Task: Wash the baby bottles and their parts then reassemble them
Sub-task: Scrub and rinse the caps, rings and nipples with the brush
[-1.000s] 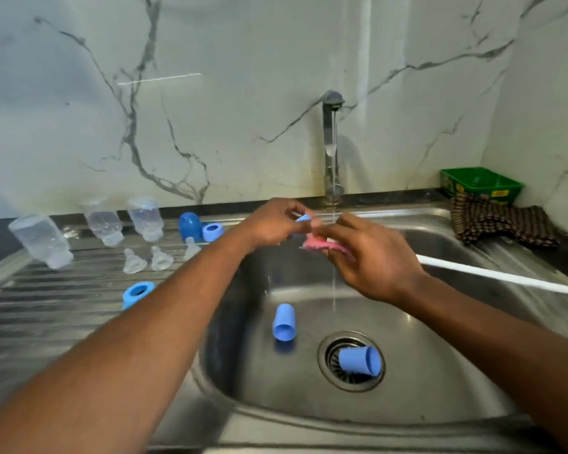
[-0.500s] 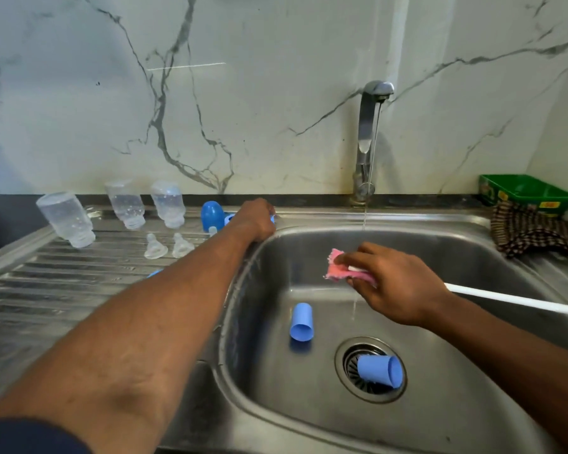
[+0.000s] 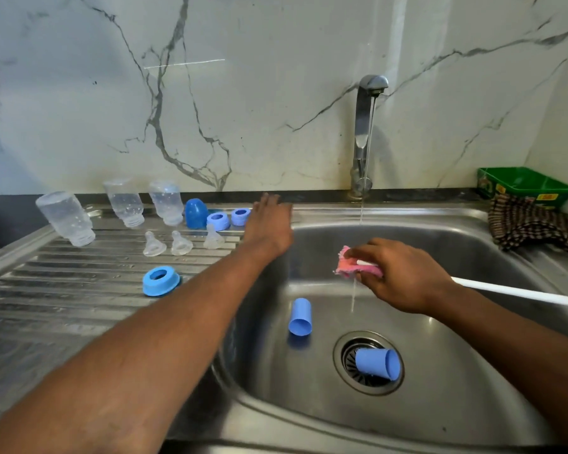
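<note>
Sink (image 3: 473,224): right hand (image 3: 404,276) grips pink sponge (image 3: 345,268), partly hidden by fingers.

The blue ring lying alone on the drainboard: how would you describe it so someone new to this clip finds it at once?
Start at the steel sink and look left to its ribbed drainboard. Nearest the camera, in front of the three clear teats, lies a blue ring with a round hole facing up. The two other blue rings sit together at the back, beside the blue cap; this one lies apart.
</note>
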